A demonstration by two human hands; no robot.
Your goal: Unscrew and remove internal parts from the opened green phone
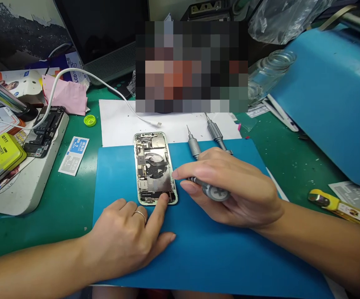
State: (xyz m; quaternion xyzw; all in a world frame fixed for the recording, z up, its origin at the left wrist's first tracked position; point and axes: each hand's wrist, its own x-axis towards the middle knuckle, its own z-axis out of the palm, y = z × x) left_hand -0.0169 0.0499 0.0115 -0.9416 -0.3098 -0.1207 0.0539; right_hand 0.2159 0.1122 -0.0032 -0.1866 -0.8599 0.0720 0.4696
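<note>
An opened phone lies on the blue mat with its circuit board and inner parts exposed. My left hand rests in front of it, index finger stretched onto the phone's lower end, thumb apart, the other fingers curled; nothing is held in it. Just right of the phone, my right hand is closed around a grey screwdriver, whose round cap with a cross mark faces me. Its tip is hard to make out near the fingertips. Beyond the right hand lie a slim screwdriver and another grey screwdriver.
The blue mat overlaps a white sheet. A white cable arches over from the left. Another phone's inner part sits on a white box. At right are a yellow utility knife, tweezers and a glass jar.
</note>
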